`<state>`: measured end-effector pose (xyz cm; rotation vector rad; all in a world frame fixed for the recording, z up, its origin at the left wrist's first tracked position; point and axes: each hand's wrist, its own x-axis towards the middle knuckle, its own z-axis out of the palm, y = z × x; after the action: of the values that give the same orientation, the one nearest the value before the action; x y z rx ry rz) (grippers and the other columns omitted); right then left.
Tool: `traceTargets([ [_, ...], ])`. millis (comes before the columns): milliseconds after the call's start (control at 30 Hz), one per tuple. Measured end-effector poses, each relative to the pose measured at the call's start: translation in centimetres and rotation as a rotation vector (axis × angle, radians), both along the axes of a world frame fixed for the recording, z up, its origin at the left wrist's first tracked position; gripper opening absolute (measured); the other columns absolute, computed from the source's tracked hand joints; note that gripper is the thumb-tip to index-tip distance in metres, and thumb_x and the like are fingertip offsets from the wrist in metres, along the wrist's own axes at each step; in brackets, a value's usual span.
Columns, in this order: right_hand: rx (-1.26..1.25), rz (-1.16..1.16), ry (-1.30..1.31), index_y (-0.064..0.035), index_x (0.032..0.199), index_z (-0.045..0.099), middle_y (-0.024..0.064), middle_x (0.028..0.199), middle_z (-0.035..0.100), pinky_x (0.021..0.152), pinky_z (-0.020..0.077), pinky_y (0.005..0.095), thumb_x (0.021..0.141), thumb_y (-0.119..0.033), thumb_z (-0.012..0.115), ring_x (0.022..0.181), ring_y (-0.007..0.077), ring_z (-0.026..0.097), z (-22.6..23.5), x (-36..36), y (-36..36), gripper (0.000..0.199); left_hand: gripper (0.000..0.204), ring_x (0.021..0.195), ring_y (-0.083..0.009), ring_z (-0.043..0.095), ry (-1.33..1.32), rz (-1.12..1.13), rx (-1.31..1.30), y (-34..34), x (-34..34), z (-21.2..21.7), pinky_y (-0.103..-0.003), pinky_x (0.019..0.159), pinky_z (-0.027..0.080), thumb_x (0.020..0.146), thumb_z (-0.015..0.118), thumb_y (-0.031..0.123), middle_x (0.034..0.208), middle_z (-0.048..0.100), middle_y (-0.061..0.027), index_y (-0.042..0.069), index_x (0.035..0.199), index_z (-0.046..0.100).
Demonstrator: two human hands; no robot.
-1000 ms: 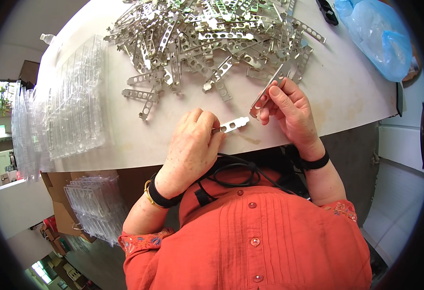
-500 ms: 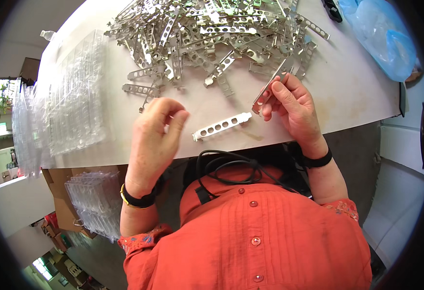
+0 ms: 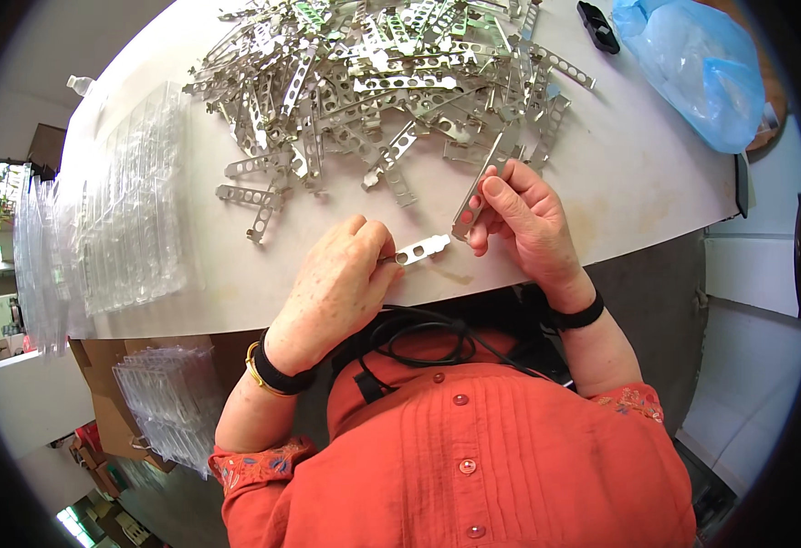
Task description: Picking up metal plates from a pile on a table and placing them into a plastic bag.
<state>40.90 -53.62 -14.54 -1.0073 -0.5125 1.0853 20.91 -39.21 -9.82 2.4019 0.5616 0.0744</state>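
A thin silvery metal bracket stands tilted between the thumb and fingers of my right hand. Its lower end comes close to the tip of a second perforated metal bracket lying near the table's front edge. My left hand is closed over the left end of that second bracket, hiding part of it; the fingers are curled in a pinch. Beyond both hands spreads a large heap of similar metal brackets with round holes, lying in all directions.
Clear plastic trays lie stacked at the left of the white table. More trays sit by a cardboard box below. A blue plastic bag and a black object are at the far right. Black cable lies across my lap.
My left hand has come down and right onto the bracket on the table, covering its left end. My right hand still holds its bracket. The whole view has shifted slightly.
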Motion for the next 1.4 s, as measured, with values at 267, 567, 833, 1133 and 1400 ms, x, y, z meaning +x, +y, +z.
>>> traceTargets([
  [267,-0.001,0.001,-0.022,-0.0047,0.107,0.056,0.0074,0.09,0.065,0.055,0.0532,0.0276,0.106,-0.019,0.051,0.063,0.0141,0.065,-0.1,0.1,-0.2,0.015,0.015,0.081,-0.0331,0.059,0.003,-0.028,0.067,-0.8,0.6,-0.2,-0.042,0.072,0.048,0.08,0.07,0.008,0.083,0.058,-0.0137,0.002,0.086,0.058],
  [567,0.009,-0.005,-0.009,-0.004,0.102,0.057,0.0086,0.091,0.068,0.059,0.0541,0.0263,0.106,-0.022,0.053,0.066,0.0122,0.066,0.0,0.1,0.0,0.019,0.015,0.076,-0.0355,0.058,-0.122,-0.098,0.164,-1.2,0.5,-0.3,-0.042,0.069,0.048,0.08,0.068,0.002,0.083,0.057,-0.0144,0.001,0.086,0.054],
  [833,0.016,0.03,-0.02,-0.004,0.102,0.056,0.0076,0.09,0.067,0.059,0.0541,0.0266,0.106,-0.022,0.052,0.067,0.0121,0.066,0.4,0.1,-0.1,0.019,0.011,0.076,-0.0244,0.07,-0.129,0.058,-0.155,-1.0,0.3,0.8,-0.03,0.065,0.054,0.087,0.061,-0.005,0.085,0.065,-0.0122,-0.001,0.086,0.051],
  [1133,-0.054,0.015,-0.139,-0.0048,0.099,0.056,0.0049,0.084,0.066,0.055,0.049,0.0216,0.105,-0.021,0.055,0.059,0.0075,0.059,0.8,-0.9,-0.2,0.018,0.024,0.075,-0.0163,0.072,-0.238,0.411,-1.062,-0.1,1.0,2.3,-0.023,0.062,0.053,0.094,0.07,0.009,0.088,0.065,-0.0053,-0.002,0.11,0.056],
  [1400,-0.173,0.087,-0.157,-0.0066,0.098,0.056,0.0031,0.08,0.065,0.051,0.0472,0.0207,0.104,-0.02,0.055,0.054,0.0066,0.057,1.8,-2.4,0.0,0.015,0.015,0.084,-0.0168,0.071,-0.379,0.509,-1.196,-0.5,0.1,-0.3,-0.028,0.066,0.053,0.101,0.062,0.017,0.089,0.066,-0.0046,0.002,0.102,0.06],
])
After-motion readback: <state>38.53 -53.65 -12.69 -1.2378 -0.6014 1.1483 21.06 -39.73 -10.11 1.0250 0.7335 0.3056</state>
